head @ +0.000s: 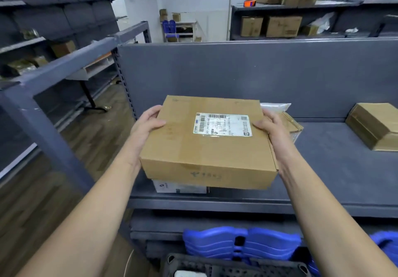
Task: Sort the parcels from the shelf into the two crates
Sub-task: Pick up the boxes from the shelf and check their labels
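Note:
A flat brown cardboard parcel (206,149) with a white shipping label on top is held over the grey shelf (336,169). My left hand (146,125) grips its left edge and my right hand (272,130) grips its right edge, thumbs on top. Under it lies a white parcel (178,187), mostly hidden. Behind my right hand a small brown box and a white bag (275,106) peek out. Another brown parcel (374,125) lies on the shelf at the right. The rim of a dark perforated crate (232,265) shows at the bottom edge.
Stacked blue plastic items (241,242) sit below the shelf, more at the bottom right. A grey shelf post (43,130) stands to the left, with wooden floor beyond. Other racks with cardboard boxes (282,26) fill the background.

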A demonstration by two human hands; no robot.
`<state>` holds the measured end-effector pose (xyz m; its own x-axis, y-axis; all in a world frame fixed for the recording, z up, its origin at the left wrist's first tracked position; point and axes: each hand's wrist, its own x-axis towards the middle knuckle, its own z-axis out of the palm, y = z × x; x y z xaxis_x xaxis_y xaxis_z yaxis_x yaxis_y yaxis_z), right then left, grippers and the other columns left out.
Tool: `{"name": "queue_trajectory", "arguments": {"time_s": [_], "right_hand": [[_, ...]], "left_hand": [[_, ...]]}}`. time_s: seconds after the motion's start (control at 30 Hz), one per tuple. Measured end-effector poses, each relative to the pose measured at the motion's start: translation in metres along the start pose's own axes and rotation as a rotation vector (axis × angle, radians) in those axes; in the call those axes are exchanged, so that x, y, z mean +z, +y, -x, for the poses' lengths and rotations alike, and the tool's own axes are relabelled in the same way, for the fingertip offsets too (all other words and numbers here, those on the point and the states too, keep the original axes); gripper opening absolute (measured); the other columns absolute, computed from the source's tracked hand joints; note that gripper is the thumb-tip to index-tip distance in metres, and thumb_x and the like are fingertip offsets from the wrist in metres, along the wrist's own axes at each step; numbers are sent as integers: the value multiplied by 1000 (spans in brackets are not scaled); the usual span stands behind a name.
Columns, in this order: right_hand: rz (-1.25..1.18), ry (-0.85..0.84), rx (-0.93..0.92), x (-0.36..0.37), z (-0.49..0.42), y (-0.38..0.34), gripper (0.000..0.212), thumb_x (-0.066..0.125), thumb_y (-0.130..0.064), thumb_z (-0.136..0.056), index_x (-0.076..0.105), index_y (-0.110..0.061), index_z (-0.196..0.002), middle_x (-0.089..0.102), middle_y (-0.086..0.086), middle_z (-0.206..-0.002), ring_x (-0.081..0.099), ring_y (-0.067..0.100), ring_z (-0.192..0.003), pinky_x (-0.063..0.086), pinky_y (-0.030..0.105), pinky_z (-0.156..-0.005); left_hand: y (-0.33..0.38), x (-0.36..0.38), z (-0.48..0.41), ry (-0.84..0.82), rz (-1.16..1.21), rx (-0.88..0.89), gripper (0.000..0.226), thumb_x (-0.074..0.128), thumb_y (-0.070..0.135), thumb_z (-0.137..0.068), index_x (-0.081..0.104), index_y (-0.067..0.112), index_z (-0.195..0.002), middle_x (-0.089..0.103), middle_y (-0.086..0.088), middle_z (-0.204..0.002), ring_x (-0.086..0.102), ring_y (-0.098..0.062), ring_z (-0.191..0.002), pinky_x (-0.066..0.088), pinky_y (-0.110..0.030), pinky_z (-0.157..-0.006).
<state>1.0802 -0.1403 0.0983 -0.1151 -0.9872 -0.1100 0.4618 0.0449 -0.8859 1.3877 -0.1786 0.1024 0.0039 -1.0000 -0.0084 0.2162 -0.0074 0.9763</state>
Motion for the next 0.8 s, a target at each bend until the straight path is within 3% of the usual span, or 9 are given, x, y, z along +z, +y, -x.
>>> {"name": "queue_trajectory", "arguments": {"time_s": [0.07,0.2,0.3,0.4,0.53,0.6,0.67,0.73,0.8], "right_hand": [[-27,41,-70,-2,5,1,45,54,0,-98,57,-17,-140,71,14,-128,74,26,-91,61,35,-61],[-1,-1,-96,-7,16,1,47,51,2,-97,61,-20,-138,72,13,-129,71,32,-103,63,39,-68],[-44,31,-102,-5,25,2,48,50,5,-97,63,-22,-135,75,10,-122,75,28,-96,63,37,-65],[-49,68,-112,-8,33,6,50,50,6,-96,63,-21,-136,76,10,-119,76,25,-91,62,36,-64],[-26,232,-131,-14,43,17,63,60,5,-94,49,-17,-151,62,6,-143,72,23,-110,61,30,-66],[-66,298,-183,-14,51,24,73,61,4,-93,39,-20,-157,54,4,-150,69,20,-115,63,31,-74],[-81,330,-262,-7,62,35,81,61,3,-91,31,-27,-161,55,-4,-145,70,8,-112,60,36,-90],[15,348,-343,9,82,53,93,64,0,-88,20,-30,-164,51,-12,-142,65,-2,-117,51,35,-106],[106,360,-405,19,104,74,102,69,-14,-81,14,-34,-164,38,-6,-157,50,6,-138,41,40,-118]], "left_hand": [[-8,-1,4,19,36,48,48,66,12,-77,68,22,-123,73,3,-126,72,-17,-104,56,-33,-83],[-11,3,16,6,30,102,42,60,0,-91,67,22,-126,74,4,-124,72,-15,-106,58,-26,-77],[-9,4,24,32,10,98,43,54,-6,-96,68,23,-124,76,5,-119,73,-16,-105,59,-25,-75],[-9,7,37,12,-20,70,46,53,2,-99,63,27,-136,74,7,-125,71,-19,-113,57,-30,-81],[-14,-10,59,-232,49,-215,51,48,26,-103,46,47,-149,67,8,-139,69,-21,-120,54,-44,-92],[-24,-20,72,-227,128,-271,52,58,33,-97,51,36,-149,61,-7,-147,68,-31,-121,58,-52,-88],[-38,-10,88,-18,229,-228,50,72,38,-94,56,24,-139,61,-20,-140,71,-35,-113,62,-51,-84],[-53,19,109,37,297,-164,71,82,46,-83,50,22,-142,69,-11,-122,73,-28,-102,62,-53,-83],[-62,49,129,3,231,-69,78,83,40,-80,45,36,-147,71,4,-125,72,-20,-108,60,-52,-87]]}}
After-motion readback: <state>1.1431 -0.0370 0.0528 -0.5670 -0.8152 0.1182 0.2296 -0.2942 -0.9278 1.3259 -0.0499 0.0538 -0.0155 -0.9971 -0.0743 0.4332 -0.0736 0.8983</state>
